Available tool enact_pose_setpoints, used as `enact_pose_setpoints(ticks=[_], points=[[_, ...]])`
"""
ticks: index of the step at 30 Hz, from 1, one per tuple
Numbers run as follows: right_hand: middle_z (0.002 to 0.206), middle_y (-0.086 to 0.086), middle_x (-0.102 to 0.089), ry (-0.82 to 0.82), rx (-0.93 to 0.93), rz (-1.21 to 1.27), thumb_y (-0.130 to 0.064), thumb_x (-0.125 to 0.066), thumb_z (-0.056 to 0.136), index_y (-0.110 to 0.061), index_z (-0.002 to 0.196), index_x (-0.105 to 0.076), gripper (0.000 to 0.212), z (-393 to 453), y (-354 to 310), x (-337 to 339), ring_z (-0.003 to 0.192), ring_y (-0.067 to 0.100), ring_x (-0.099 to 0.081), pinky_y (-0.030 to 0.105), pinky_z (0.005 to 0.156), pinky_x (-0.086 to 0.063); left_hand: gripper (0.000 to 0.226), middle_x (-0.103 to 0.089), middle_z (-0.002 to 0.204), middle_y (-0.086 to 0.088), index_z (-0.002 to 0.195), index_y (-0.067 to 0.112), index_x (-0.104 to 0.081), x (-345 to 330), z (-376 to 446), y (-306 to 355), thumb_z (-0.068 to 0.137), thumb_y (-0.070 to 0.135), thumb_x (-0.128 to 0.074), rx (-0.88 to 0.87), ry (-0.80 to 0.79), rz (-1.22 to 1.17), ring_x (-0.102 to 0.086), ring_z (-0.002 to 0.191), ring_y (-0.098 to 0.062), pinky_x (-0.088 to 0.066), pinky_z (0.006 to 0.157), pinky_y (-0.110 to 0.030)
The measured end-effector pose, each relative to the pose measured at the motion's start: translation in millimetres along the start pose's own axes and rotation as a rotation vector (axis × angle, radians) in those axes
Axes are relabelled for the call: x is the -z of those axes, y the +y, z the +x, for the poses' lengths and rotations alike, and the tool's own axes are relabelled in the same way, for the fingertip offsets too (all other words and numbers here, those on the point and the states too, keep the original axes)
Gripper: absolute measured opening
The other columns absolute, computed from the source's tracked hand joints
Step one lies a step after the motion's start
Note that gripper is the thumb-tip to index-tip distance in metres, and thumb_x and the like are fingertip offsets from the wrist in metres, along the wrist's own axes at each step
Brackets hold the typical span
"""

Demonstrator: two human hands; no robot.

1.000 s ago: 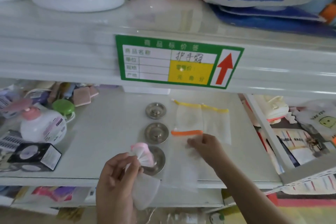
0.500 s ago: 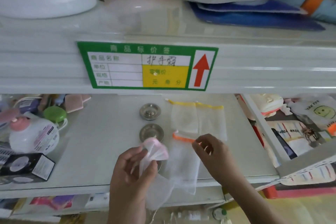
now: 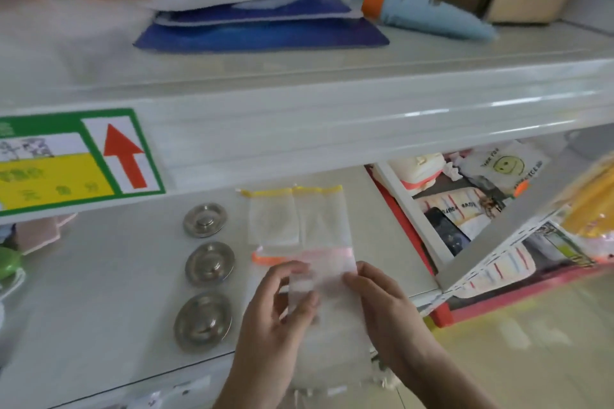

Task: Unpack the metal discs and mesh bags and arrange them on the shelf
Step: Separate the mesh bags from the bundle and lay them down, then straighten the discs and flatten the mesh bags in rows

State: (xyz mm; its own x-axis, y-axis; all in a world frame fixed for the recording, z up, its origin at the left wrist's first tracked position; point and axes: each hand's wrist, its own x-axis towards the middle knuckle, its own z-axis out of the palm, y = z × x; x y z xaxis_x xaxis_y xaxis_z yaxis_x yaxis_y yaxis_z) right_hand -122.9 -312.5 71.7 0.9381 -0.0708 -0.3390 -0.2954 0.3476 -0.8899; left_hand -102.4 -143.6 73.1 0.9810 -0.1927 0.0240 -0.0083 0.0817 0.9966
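Observation:
Three round metal discs lie in a column on the white shelf [image 3: 99, 276]: the far disc [image 3: 205, 219], the middle disc [image 3: 210, 264] and the near disc [image 3: 203, 320]. To their right lie two white mesh bags with yellow tops, one [image 3: 272, 217] beside the other [image 3: 327, 219], and an orange-topped mesh bag [image 3: 265, 257] mostly hidden under my hands. My left hand [image 3: 275, 322] and my right hand [image 3: 382, 305] together hold a white mesh bag with a pink top [image 3: 327, 279] spread flat over the shelf's front edge.
The upper shelf's front rail [image 3: 332, 129] hangs close above and carries a green price label [image 3: 79, 159]. Blue packs [image 3: 262, 26] and a blue tube [image 3: 428, 15] lie on top. A tilted side tray [image 3: 465, 209] with packaged goods stands to the right. A green-lidded item [image 3: 8, 264] sits at the left.
My right hand left the orange-topped bag and joined the left hand on the pink-topped bag, which is now spread out flat instead of bunched. The view has swung to the right.

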Motion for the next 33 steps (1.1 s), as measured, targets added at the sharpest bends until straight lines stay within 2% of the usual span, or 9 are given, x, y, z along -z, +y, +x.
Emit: enact_pose_setpoints(ticks=[3,5,9,13,17,22,27,29,33], points=[[0.079,0.015,-0.068,0.206,-0.066,-0.181,-0.016,-0.053,0.099,0.006,0.098,-0.065,0.025,13.8,9.9,26.7,0.07,0.025,-0.065,0.038,0.065,-0.054,0.039,-0.068,0.114,0.008,0.101,0.033,-0.072,-13.9,17.9,-17.2,0.086,-0.003,-0.066,-0.022,-0.033,0.241,-0.066,0.08,-0.012,-0.059,0.062,-0.027],[0.072,0.01,-0.069,0.311,-0.057,-0.377,-0.02,-0.055,0.098,-0.001,0.094,-0.068,0.023,21.9,13.2,39.1,0.064,0.023,-0.066,0.046,0.062,-0.059,0.044,-0.064,0.12,0.01,0.104,0.034,-0.07,-24.2,31.8,-31.0,0.086,-0.005,-0.065,0.012,-0.059,0.309,-0.064,0.085,-0.009,-0.059,0.06,-0.024],[0.072,0.003,-0.07,0.412,0.0,-0.669,-0.03,-0.058,0.097,-0.016,0.091,-0.067,0.017,38.3,14.9,52.6,0.059,0.016,-0.065,0.031,0.056,-0.056,0.039,-0.059,0.129,0.01,0.122,0.026,-0.064,-35.7,59.8,-59.1,0.088,0.007,-0.064,0.116,-0.102,0.476,-0.063,0.099,-0.005,-0.056,0.087,-0.025],[0.075,-0.002,-0.067,0.418,0.058,-0.959,-0.032,-0.059,0.094,-0.024,0.086,-0.064,0.012,62.4,14.1,60.7,0.062,0.013,-0.061,0.025,0.052,-0.045,0.045,-0.059,0.123,0.008,0.13,0.024,-0.057,-36.9,65.4,-63.8,0.086,0.015,-0.063,0.196,-0.091,0.579,-0.063,0.083,0.0,-0.041,0.064,-0.001],[0.086,-0.005,-0.068,0.395,0.023,-1.143,-0.036,-0.06,0.092,-0.026,0.094,-0.062,0.011,78.9,16.4,64.4,0.073,0.011,-0.063,0.028,0.061,-0.054,0.041,-0.056,0.12,0.015,0.12,0.03,-0.06,-11.5,45.8,-52.5,0.086,0.009,-0.06,-0.006,-0.062,0.714,-0.057,0.095,0.001,-0.04,0.077,-0.002],[0.116,0.002,-0.059,0.433,0.224,-1.584,-0.046,-0.068,0.084,-0.022,0.125,-0.053,0.049,75.2,8.4,50.5,0.11,0.023,-0.055,0.035,0.097,-0.045,0.036,-0.066,0.113,0.001,0.111,0.015,-0.068,59.0,15.5,-57.3,0.078,0.001,-0.071,-0.194,0.271,0.902,-0.058,0.106,-0.013,-0.04,0.1,-0.017],[0.094,0.002,-0.067,0.127,0.667,-1.417,-0.03,-0.069,0.087,-0.017,0.109,-0.068,0.026,111.5,4.5,-25.9,0.095,0.027,-0.062,0.041,0.087,-0.051,0.035,-0.065,0.121,-0.005,0.118,0.011,-0.068,109.5,-17.2,-83.0,0.085,0.018,-0.058,-0.205,0.389,1.03,-0.063,0.107,-0.024,-0.052,0.091,-0.035],[0.118,0.005,-0.066,-0.091,0.614,-1.469,-0.036,-0.063,0.091,-0.019,0.126,-0.062,0.039,138.5,10.3,-69.5,0.113,0.029,-0.058,0.041,0.1,-0.045,0.041,-0.062,0.131,-0.009,0.127,0.012,-0.065,115.5,-23.1,-95.8,0.087,0.02,-0.058,-0.217,0.378,1.103,-0.06,0.118,-0.029,-0.052,0.093,-0.04],[0.163,0.003,-0.025,-0.382,0.505,-1.728,-0.049,-0.041,0.099,-0.028,0.153,-0.031,0.058,180.6,35.1,-145.1,0.146,0.027,-0.028,0.041,0.116,-0.024,0.048,-0.055,0.144,-0.008,0.138,0.018,-0.056,118.2,-29.8,-110.0,0.092,0.028,-0.053,-0.198,0.323,1.155,-0.049,0.134,-0.027,-0.05,0.098,-0.043]])
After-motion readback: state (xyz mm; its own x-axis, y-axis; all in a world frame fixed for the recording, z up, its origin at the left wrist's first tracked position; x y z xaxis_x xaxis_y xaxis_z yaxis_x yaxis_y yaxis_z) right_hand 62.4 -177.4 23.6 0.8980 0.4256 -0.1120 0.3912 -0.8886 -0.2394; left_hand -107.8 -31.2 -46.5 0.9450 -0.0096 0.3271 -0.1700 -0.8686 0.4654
